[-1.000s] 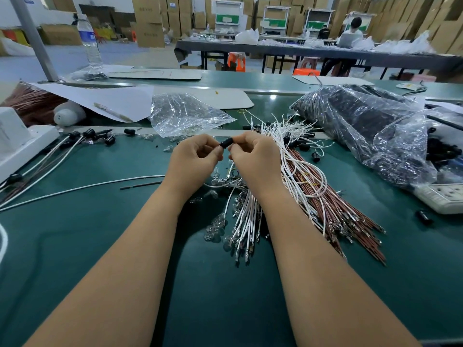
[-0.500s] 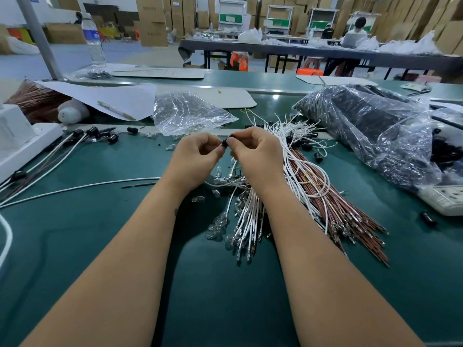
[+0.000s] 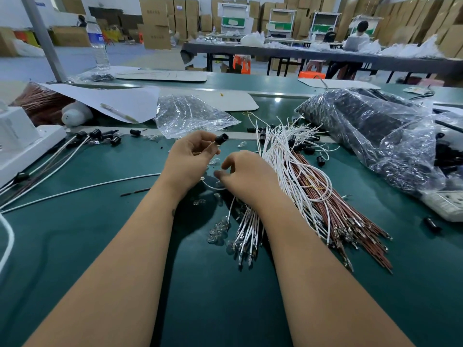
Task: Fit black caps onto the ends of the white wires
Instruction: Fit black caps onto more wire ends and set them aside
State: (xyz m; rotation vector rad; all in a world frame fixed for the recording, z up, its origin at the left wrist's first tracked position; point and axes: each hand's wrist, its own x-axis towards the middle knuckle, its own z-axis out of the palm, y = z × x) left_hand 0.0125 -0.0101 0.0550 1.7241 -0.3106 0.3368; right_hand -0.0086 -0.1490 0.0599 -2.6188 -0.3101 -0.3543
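My left hand (image 3: 189, 159) pinches a white wire whose end carries a black cap (image 3: 222, 139), raised a little above the green table (image 3: 100, 234). My right hand (image 3: 248, 177) hovers low beside it with fingers loosely curled; I see nothing between thumb and fingers. A bundle of white wires (image 3: 283, 156) lies right of that hand, partly under my wrist. Loose black caps (image 3: 319, 160) are scattered around the bundle's far end. Capped wires (image 3: 95, 134) lie at the left.
A big plastic bag of black parts (image 3: 363, 126) fills the right. Brown wires (image 3: 350, 221) lie under the white bundle. Small clear bulbs (image 3: 219, 229) sit between my forearms. A clear bag (image 3: 185, 113), white box (image 3: 17, 136) and power strip (image 3: 446, 204) stand around.
My hands have parted. The right hand let go of the cap and dropped toward the table, while the left keeps the capped wire raised.
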